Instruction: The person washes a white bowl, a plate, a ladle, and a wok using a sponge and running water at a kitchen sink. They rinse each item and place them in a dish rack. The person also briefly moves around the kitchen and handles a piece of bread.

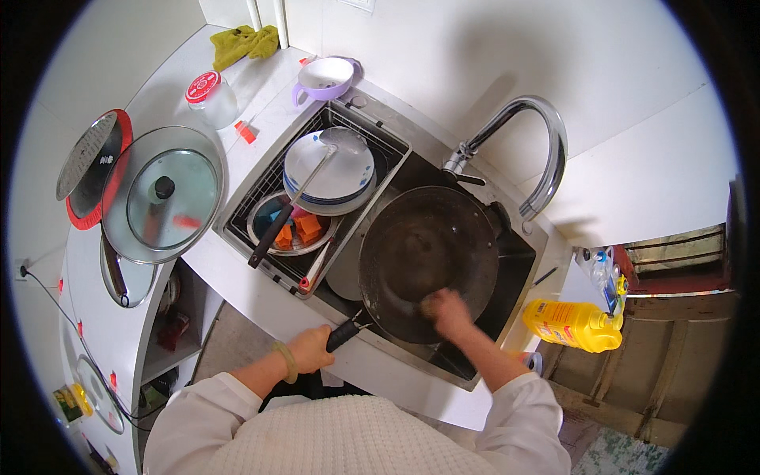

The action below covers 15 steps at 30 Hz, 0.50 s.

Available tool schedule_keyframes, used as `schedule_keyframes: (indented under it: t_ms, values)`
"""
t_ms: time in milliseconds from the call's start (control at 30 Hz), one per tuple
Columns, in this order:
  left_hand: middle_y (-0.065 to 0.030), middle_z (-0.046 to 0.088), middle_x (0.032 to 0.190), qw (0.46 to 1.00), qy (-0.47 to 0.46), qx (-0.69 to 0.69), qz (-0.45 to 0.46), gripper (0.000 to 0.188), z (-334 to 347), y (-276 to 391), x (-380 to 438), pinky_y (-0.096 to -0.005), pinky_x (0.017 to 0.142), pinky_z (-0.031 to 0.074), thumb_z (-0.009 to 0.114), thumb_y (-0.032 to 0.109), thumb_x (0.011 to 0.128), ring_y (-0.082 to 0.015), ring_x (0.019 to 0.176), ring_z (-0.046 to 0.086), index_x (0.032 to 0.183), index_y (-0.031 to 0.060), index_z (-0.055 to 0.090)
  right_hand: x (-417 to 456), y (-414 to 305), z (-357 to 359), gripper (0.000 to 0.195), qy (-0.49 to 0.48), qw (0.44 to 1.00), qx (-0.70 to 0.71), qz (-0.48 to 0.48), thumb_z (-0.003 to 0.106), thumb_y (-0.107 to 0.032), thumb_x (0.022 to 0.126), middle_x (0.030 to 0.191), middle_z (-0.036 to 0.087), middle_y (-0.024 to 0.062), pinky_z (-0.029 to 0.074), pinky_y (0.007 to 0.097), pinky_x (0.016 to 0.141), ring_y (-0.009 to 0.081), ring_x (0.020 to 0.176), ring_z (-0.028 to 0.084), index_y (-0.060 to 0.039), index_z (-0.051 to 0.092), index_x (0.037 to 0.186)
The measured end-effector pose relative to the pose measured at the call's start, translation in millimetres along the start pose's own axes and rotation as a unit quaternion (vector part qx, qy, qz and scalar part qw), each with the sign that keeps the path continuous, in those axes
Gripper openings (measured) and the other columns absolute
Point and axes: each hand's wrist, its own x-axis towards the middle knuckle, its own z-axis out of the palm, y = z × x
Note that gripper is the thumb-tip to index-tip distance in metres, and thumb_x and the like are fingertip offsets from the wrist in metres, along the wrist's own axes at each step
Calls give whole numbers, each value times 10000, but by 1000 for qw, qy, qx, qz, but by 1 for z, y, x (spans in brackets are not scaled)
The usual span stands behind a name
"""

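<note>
A large dark wok (pixel 415 261) lies tilted in the black sink (pixel 513 279). My left hand (pixel 309 349) is closed around the wok's black handle (pixel 342 336), over the counter's front edge. Inside the wok, my right hand (pixel 448 314) touches the lower part of its inner wall. That hand is blurred, and whether its fingers hold something small cannot be told. Left of the wok, a metal drainer basket (pixel 380 196) holds stacked plates (pixel 350 172), a metal bowl with blue and orange pieces, and a spatula (pixel 341 142) with a black handle.
A chrome faucet (pixel 552 148) arches behind the wok. At the right stands a yellow pump bottle (pixel 564 325). To the left are a glass lid (pixel 202 208), a jar with a red lid (pixel 217 107) and a green cloth (pixel 243 47). A purple bowl (pixel 326 80) sits behind the basket.
</note>
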Motion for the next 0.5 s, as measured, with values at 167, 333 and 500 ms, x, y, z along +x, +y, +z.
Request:
schedule_keyframes:
  t_ms: [167,333,500]
  values:
    - [-229,583,657,999,-35,18,-37,255,-6,7,2,-404,553,491,602,99,705,-328,558,610,868,-52,476,81,-86,18,321,194,943,248,-105,505,62,677,1111,493,154,439,407,864,358,1033,472,-16,572,981]
    - [-268,591,754,995,-4,99,-4,295,-1,-1,3,-436,681,478,610,138,707,-408,744,597,893,-52,484,161,7,-8,179,385,881,-169,-217,534,-133,729,1034,532,100,451,387,808,273,981,504,-85,607,885]
    - [-263,595,784,998,0,64,4,292,-1,-6,6,-444,705,468,620,148,692,-414,776,589,873,-43,494,74,77,-51,182,251,899,-355,-59,535,-152,749,1107,505,123,387,389,899,299,1048,452,-49,644,854]
